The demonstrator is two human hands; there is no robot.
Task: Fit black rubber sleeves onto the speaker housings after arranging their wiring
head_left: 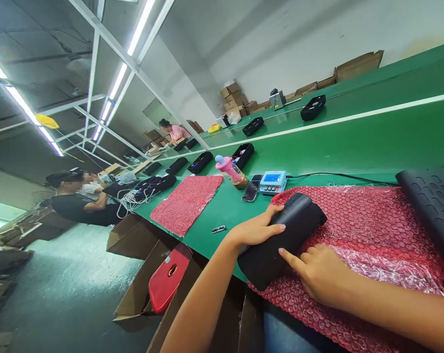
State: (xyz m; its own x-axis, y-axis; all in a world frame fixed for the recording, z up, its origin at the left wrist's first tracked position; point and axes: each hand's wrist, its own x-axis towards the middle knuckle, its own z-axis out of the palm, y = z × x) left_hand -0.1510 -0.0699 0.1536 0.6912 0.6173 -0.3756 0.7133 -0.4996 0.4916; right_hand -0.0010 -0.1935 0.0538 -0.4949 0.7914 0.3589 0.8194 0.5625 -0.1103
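A long black device lies on a sheet of red bubble wrap at the near edge of the green bench. My left hand rests on the device's left side, fingers curled over its top, gripping it. My right hand sits on the bubble wrap beside the device. Its index finger is stretched out and presses the device's near face while the other fingers are curled in. A second black ribbed device lies on the wrap at the far right.
On the bench stand a pink bottle, a small blue tester, a phone, another red bubble wrap sheet and several black devices. Open cardboard boxes and a red item sit below. Two other people work at the left.
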